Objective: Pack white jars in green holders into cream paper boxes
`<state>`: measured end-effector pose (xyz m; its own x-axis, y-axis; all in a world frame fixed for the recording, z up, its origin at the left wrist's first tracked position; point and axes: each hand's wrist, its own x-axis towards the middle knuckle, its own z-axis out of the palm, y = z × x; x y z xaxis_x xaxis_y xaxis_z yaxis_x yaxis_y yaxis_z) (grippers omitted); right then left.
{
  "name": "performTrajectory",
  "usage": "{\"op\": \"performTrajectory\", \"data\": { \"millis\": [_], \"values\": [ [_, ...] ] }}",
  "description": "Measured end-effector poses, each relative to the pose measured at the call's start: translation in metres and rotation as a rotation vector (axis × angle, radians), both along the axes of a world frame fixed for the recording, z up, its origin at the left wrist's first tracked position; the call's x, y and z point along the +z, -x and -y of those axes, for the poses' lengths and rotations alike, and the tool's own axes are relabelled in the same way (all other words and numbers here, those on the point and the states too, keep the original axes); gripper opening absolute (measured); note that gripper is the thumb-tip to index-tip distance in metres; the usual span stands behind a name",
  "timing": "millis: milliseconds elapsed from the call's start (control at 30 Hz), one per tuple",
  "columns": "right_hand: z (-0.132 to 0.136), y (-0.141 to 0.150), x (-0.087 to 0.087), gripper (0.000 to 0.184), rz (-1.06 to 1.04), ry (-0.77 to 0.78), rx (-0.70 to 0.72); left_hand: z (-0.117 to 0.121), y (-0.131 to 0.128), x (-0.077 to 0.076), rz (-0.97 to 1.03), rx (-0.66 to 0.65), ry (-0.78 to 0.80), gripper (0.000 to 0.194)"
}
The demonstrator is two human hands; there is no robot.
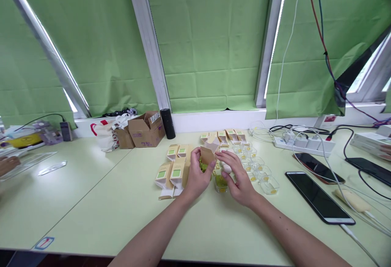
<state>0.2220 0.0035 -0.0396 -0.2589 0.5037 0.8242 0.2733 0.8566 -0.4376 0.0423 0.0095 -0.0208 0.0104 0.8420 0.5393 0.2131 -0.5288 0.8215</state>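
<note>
My left hand (198, 175) is wrapped around a small kraft-card box (208, 155), whose flap stands up and which shows green at its lower side. Between the thumb and curved fingers of my right hand (240, 177) is a pale rounded thing (226, 167), partly hidden by the fingers. Just below it, a clear plastic cup (221, 183) with green inside stands on the table. Left of my hands are several card boxes (164, 174) with green panels and open flaps. On the right, several clear cups (269, 183) with yellow spots sit close together.
More card boxes (222, 137) line the back. A brown carton (146, 130) and a black cylinder (168, 123) stand by the wall. Phones (319, 197), cables and a power strip (305, 145) occupy the right side. Another person's hand (9, 164) shows at far left.
</note>
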Motion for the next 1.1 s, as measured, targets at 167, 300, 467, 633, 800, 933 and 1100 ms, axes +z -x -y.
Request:
{"op": "performTrajectory", "data": {
  "millis": [167,300,467,633,800,933,1100],
  "values": [
    [0.0,-0.003,0.002,0.048,0.009,0.017,-0.009,-0.003,0.001,0.003,0.002,0.041,0.085,0.056],
    [0.002,-0.013,0.01,0.026,0.104,0.112,-0.119,-0.013,0.009,-0.002,0.084,-0.006,0.113,0.058],
    [0.009,-0.021,0.018,0.032,0.592,0.178,-0.207,-0.024,0.018,-0.004,0.083,-0.031,0.112,0.053],
    [0.012,-0.028,0.022,0.017,0.788,0.227,-0.253,-0.02,0.023,0.004,-0.071,-0.051,0.114,0.052],
    [0.011,-0.045,0.027,0.024,0.812,0.245,-0.273,-0.011,0.032,0.009,-0.325,0.031,0.093,0.058],
    [0.009,-0.051,0.024,0.031,0.8,0.244,-0.286,-0.007,0.038,0.011,-0.489,-0.03,0.118,0.056],
    [0.007,-0.052,0.023,0.026,0.804,0.264,-0.284,-0.003,0.042,0.01,-0.611,-0.114,0.138,0.054]
  ]
}}
